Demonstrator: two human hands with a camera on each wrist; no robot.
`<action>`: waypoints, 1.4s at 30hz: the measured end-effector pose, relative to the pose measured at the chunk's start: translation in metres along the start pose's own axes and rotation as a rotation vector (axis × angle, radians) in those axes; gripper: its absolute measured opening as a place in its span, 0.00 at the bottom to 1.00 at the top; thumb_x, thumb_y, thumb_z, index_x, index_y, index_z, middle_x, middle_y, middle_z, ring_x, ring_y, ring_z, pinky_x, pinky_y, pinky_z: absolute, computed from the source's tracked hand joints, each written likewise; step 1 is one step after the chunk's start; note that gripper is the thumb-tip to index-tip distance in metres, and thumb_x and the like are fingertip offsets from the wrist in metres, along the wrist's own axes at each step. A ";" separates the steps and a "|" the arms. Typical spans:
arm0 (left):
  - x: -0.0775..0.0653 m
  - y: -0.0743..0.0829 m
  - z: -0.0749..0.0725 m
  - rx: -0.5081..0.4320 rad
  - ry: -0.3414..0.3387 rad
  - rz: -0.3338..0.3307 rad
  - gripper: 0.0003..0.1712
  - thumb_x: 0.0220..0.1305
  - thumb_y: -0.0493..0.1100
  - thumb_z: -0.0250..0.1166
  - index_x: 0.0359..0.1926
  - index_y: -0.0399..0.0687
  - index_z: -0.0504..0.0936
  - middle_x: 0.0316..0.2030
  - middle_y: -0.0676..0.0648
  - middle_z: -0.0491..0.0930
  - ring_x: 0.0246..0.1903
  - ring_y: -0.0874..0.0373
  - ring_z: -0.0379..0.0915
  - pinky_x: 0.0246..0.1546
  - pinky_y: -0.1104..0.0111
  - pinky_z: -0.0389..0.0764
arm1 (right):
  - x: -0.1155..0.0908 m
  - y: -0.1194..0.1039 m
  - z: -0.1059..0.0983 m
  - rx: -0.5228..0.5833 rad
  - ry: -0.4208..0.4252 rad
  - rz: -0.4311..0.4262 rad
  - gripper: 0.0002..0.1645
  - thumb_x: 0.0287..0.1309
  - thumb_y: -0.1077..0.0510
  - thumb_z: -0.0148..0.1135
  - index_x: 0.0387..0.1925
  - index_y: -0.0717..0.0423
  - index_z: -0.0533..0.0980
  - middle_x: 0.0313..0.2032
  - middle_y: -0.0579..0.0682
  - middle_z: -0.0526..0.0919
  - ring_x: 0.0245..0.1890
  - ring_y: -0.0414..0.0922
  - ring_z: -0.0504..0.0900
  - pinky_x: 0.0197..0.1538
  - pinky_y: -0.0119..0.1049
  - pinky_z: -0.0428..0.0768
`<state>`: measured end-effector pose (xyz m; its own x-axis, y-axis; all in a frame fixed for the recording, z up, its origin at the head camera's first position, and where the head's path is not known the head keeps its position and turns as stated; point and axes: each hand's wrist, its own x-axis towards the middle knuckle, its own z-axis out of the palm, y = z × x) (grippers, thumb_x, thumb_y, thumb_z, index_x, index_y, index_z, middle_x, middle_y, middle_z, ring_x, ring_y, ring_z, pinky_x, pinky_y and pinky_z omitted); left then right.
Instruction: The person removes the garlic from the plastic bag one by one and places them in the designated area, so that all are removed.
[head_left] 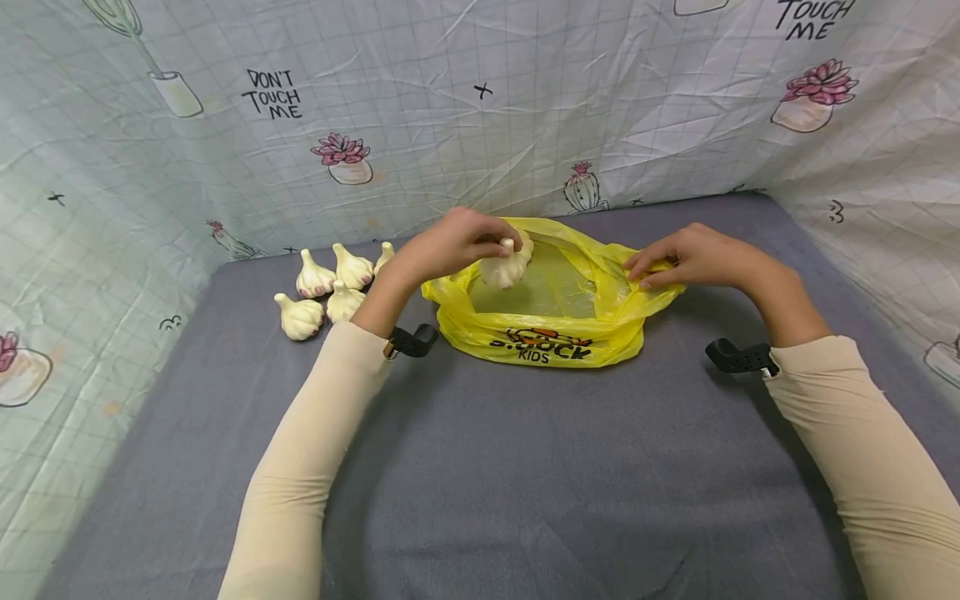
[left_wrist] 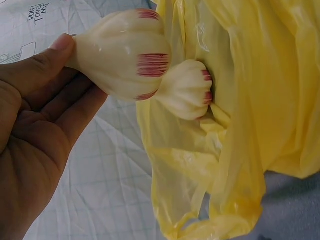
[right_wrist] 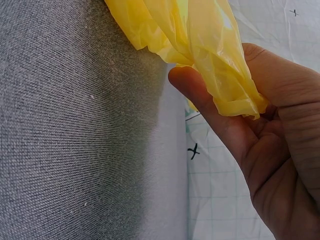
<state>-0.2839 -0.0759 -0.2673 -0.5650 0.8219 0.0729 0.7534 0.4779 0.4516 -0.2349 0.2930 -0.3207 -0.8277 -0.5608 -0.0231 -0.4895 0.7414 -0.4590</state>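
My left hand (head_left: 461,242) pinches a garlic bulb (left_wrist: 125,55) by its stem, above the mouth of a yellow plastic bag (head_left: 540,333). Just beyond it, a second garlic bulb (left_wrist: 187,90) lies against the inside of the bag, its base marked with purple-red strokes. The bag stands open on the table, black lettering on its front. At its right side my right hand (head_left: 697,254) holds the rim between thumb and fingers; the right wrist view shows the gathered plastic edge (right_wrist: 220,65) there.
Several more garlic bulbs (head_left: 300,317) sit in a group left of the bag, partly behind the left forearm. A dark grey cloth (head_left: 525,467) covers the table. Printed fabric walls (head_left: 420,100) rise at the back and sides. Each wrist wears a black strap mount (head_left: 738,357).
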 end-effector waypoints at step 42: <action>-0.055 -0.011 -0.014 0.015 0.122 -0.010 0.12 0.73 0.43 0.64 0.52 0.48 0.87 0.45 0.52 0.88 0.36 0.59 0.78 0.41 0.63 0.78 | -0.001 -0.001 0.004 0.007 0.035 0.001 0.10 0.63 0.55 0.72 0.45 0.44 0.89 0.55 0.48 0.86 0.37 0.35 0.77 0.33 0.30 0.71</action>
<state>-0.2658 -0.1307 -0.2634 -0.6087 0.7736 0.1762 0.7519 0.4916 0.4394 -0.2324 0.2912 -0.3240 -0.8375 -0.5464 0.0077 -0.4868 0.7396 -0.4648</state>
